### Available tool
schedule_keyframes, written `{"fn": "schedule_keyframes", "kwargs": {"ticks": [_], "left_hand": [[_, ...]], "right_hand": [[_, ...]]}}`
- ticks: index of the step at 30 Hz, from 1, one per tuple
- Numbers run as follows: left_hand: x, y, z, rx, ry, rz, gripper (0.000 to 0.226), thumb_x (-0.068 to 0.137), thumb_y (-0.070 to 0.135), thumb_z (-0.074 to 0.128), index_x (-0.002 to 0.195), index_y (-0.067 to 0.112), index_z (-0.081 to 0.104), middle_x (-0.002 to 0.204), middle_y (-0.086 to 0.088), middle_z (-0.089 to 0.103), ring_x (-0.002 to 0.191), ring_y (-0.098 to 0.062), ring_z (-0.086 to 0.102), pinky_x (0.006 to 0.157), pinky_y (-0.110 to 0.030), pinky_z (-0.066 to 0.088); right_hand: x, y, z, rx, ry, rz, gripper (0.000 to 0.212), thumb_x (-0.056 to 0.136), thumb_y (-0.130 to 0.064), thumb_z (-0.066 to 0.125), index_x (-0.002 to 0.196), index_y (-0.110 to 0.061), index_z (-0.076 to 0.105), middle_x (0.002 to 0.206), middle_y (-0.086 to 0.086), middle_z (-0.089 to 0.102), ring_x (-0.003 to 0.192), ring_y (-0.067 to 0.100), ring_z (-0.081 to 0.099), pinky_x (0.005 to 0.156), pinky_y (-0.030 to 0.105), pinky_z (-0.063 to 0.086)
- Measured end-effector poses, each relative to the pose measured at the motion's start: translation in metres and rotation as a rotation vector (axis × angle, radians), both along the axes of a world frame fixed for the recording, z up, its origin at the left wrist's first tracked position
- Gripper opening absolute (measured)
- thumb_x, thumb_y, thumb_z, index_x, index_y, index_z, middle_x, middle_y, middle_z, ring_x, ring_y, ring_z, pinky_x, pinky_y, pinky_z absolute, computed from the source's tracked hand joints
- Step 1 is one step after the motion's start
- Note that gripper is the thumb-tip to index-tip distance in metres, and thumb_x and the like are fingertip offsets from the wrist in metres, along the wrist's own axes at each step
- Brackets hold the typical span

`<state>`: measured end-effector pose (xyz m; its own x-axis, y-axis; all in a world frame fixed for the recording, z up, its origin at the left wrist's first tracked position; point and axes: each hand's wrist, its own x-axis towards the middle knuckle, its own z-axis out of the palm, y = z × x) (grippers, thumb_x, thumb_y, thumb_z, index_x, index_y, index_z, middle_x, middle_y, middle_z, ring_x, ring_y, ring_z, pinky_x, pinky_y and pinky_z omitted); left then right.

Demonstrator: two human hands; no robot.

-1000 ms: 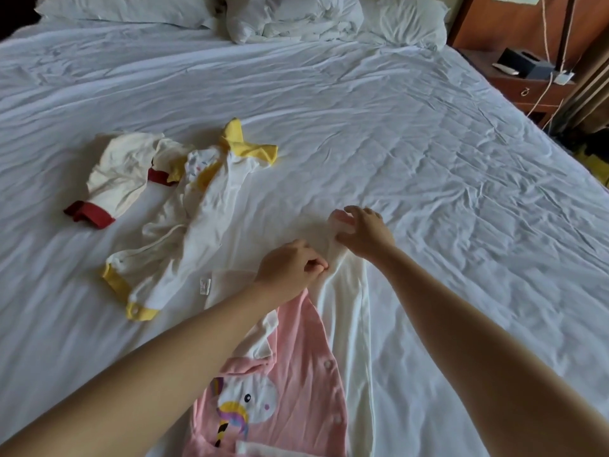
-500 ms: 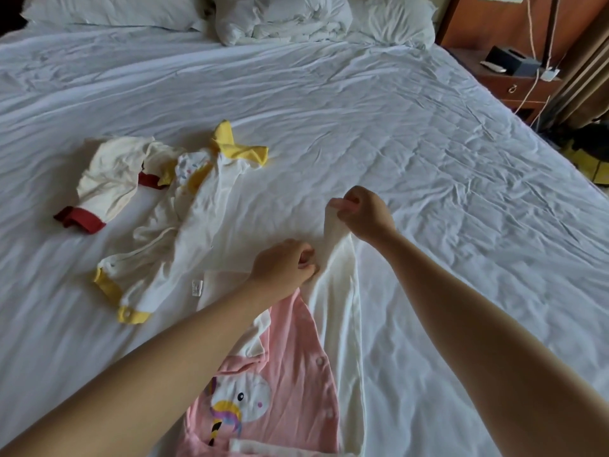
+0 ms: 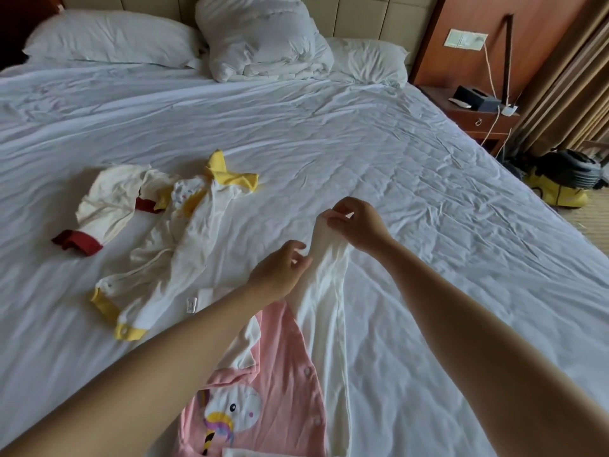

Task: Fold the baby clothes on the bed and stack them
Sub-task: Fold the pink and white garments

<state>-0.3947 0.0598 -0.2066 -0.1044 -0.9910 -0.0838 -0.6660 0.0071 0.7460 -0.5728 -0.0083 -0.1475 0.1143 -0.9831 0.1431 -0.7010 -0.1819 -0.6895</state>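
Observation:
A pink and white baby romper [image 3: 280, 374] with a unicorn print lies on the white bed sheet [image 3: 412, 209] right in front of me. Its long white leg [image 3: 326, 291] stretches away from me. My right hand [image 3: 359, 222] pinches the far end of that leg and holds it lifted off the sheet. My left hand [image 3: 280, 272] is beside the leg lower down, fingers loosely curled with fingertips at the cloth. A white romper with yellow cuffs [image 3: 178, 252] lies crumpled to the left. A cream garment with dark red cuffs [image 3: 105, 206] lies beyond it.
White pillows [image 3: 108, 41] and a bunched duvet [image 3: 260, 44] sit at the head of the bed. A wooden nightstand [image 3: 478, 113] with a black box and a cable stands at the right. A yellow and black bag [image 3: 560, 183] lies on the floor beside the bed.
My right hand has raised the end of the white leg off the sheet. My left hand has loosened its grip and shifted slightly. The camera has tilted up, showing the headboard.

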Motion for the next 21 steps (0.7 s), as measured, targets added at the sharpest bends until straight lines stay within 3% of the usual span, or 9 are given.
{"fn": "schedule_keyframes", "kwargs": {"ticks": [3, 5, 10, 12, 14, 17, 21], "left_hand": [[-0.012, -0.022, 0.02, -0.017, 0.277, 0.057, 0.039, 0.1, 0.036, 0.05, 0.136, 0.019, 0.049, 0.117, 0.004, 0.063, 0.105, -0.012, 0.061, 0.081, -0.016, 0.044], [-0.017, -0.035, 0.034, 0.002, 0.363, 0.048, 0.033, 0.101, 0.031, 0.048, 0.127, 0.013, 0.058, 0.114, 0.001, 0.065, 0.1, -0.012, 0.061, 0.075, -0.012, 0.042], [-0.023, -0.043, 0.05, 0.073, 0.408, 0.013, 0.033, 0.103, 0.03, 0.044, 0.091, 0.009, 0.066, 0.086, 0.002, 0.064, 0.081, -0.014, 0.059, 0.07, -0.025, 0.045], [-0.024, -0.043, 0.051, 0.056, 0.384, 0.049, 0.031, 0.102, 0.03, 0.043, 0.081, 0.014, 0.059, 0.079, 0.003, 0.058, 0.075, -0.013, 0.054, 0.065, -0.024, 0.041], [-0.024, -0.044, 0.05, 0.025, 0.355, 0.091, 0.029, 0.102, 0.028, 0.041, 0.084, 0.011, 0.057, 0.08, 0.0, 0.054, 0.073, -0.014, 0.05, 0.064, -0.026, 0.039], [-0.024, -0.044, 0.044, 0.002, 0.347, 0.137, 0.027, 0.102, 0.029, 0.041, 0.098, 0.008, 0.058, 0.084, 0.0, 0.054, 0.076, -0.015, 0.049, 0.066, -0.028, 0.039], [-0.026, -0.045, 0.04, -0.047, 0.298, 0.194, 0.023, 0.102, 0.029, 0.044, 0.094, 0.011, 0.056, 0.08, 0.003, 0.054, 0.074, -0.015, 0.05, 0.061, -0.025, 0.039]], "right_hand": [[0.002, 0.003, 0.009, 0.019, -0.032, 0.028, 0.007, 0.083, -0.025, 0.071, 0.085, -0.02, 0.067, 0.08, -0.012, 0.062, 0.067, 0.001, 0.055, 0.06, 0.022, 0.042], [0.001, 0.005, 0.016, 0.033, -0.06, 0.04, 0.007, 0.085, -0.024, 0.071, 0.085, -0.019, 0.067, 0.076, -0.015, 0.061, 0.066, 0.001, 0.055, 0.058, 0.017, 0.041], [-0.006, 0.01, 0.022, 0.068, -0.099, 0.063, 0.011, 0.087, -0.025, 0.07, 0.09, -0.014, 0.071, 0.073, -0.016, 0.062, 0.062, -0.003, 0.055, 0.052, 0.005, 0.037], [-0.01, 0.011, 0.023, 0.087, -0.105, 0.062, 0.016, 0.086, -0.029, 0.071, 0.085, -0.013, 0.07, 0.073, -0.012, 0.062, 0.063, -0.001, 0.055, 0.055, 0.009, 0.038], [-0.017, 0.012, 0.021, 0.132, -0.074, 0.084, 0.026, 0.085, -0.036, 0.071, 0.07, -0.015, 0.067, 0.066, -0.006, 0.056, 0.059, 0.005, 0.051, 0.057, 0.019, 0.038], [-0.024, 0.014, 0.016, 0.174, 0.127, 0.138, 0.045, 0.082, -0.043, 0.07, 0.05, -0.023, 0.044, 0.063, -0.006, 0.042, 0.052, 0.008, 0.041, 0.055, 0.027, 0.03], [-0.032, 0.015, 0.022, -0.027, 0.641, 0.115, 0.014, 0.086, -0.042, 0.06, 0.088, -0.028, 0.061, 0.098, -0.006, 0.06, 0.086, 0.018, 0.06, 0.065, 0.028, 0.036]]}}
